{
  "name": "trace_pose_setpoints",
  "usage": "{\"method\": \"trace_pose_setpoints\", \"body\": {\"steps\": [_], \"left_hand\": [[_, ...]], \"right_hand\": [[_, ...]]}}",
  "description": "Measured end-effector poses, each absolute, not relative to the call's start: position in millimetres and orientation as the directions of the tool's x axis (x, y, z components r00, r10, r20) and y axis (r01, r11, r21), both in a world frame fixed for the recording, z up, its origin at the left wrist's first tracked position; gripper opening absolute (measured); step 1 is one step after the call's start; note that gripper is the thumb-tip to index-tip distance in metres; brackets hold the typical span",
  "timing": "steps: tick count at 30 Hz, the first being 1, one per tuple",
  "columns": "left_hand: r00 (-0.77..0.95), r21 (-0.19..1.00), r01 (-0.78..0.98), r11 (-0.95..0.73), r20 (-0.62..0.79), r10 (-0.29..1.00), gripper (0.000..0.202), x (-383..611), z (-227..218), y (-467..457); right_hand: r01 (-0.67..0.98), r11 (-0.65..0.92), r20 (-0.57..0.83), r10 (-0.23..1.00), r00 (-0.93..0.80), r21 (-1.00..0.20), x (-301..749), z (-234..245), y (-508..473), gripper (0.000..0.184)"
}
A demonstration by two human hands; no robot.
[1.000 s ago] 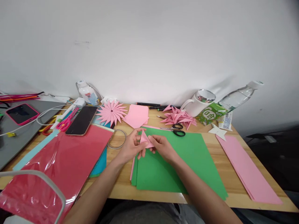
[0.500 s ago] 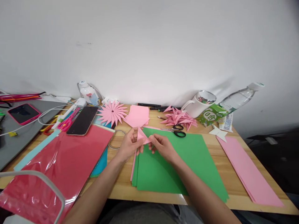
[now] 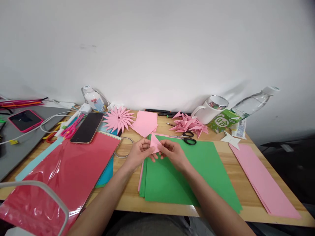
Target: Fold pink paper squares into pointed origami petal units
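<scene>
A small folded pink paper piece [image 3: 155, 143] is pinched between both of my hands above the green paper sheets [image 3: 197, 177]. My left hand [image 3: 139, 153] grips its left side, fingers curled. My right hand [image 3: 172, 153] holds its right edge with thumb and fingers closed. Part of the piece is hidden behind my fingers.
Black-handled scissors [image 3: 187, 140], folded pink pieces [image 3: 188, 124], a pink paper flower [image 3: 118, 118], pink squares [image 3: 145, 123], a white mug [image 3: 209, 109], a water bottle [image 3: 251, 102], pink strips [image 3: 261, 180]. A red plastic sheet [image 3: 61, 173], phone [image 3: 86, 127] and pink scissors [image 3: 70, 129] lie left.
The pink piece has been turned and lowered between my fingers; both hands have closed in around it and stayed over the green sheets.
</scene>
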State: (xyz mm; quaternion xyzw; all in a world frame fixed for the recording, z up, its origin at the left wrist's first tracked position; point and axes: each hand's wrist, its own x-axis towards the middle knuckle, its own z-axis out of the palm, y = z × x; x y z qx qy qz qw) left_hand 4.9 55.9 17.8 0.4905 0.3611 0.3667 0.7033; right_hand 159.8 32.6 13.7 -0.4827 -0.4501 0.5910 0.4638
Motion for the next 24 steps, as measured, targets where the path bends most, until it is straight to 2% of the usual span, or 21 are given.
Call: {"method": "trace_pose_setpoints", "body": {"steps": [9,12,16,18,21,24], "left_hand": [[0.491,0.935,-0.164,0.315,-0.200,0.848,0.038,7,16,56],[0.495,0.888,-0.204,0.412,-0.269,0.826,0.036,4,18,56],[0.558,0.792,-0.164,0.589,-0.418,0.717,0.032,1,20,57],[0.575,0.764,-0.162,0.625,-0.441,0.689,0.030,1,20,57],[0.564,0.787,-0.187,0.588,-0.404,0.720,0.034,3,19,57],[0.534,0.872,-0.161,0.462,-0.316,0.784,0.035,5,17,55]], "right_hand": [[-0.059,-0.174,-0.167,0.980,-0.106,-0.983,159,9,32,0.039],[-0.050,-0.182,-0.177,0.981,-0.081,-0.982,161,13,33,0.041],[-0.060,-0.164,-0.160,0.985,-0.064,-0.985,162,18,33,0.041],[-0.065,-0.157,-0.153,0.986,-0.064,-0.985,161,19,33,0.041],[-0.079,-0.156,-0.154,0.987,-0.036,-0.984,161,18,33,0.041],[-0.070,-0.148,-0.148,0.989,-0.006,-0.986,162,15,33,0.041]]}}
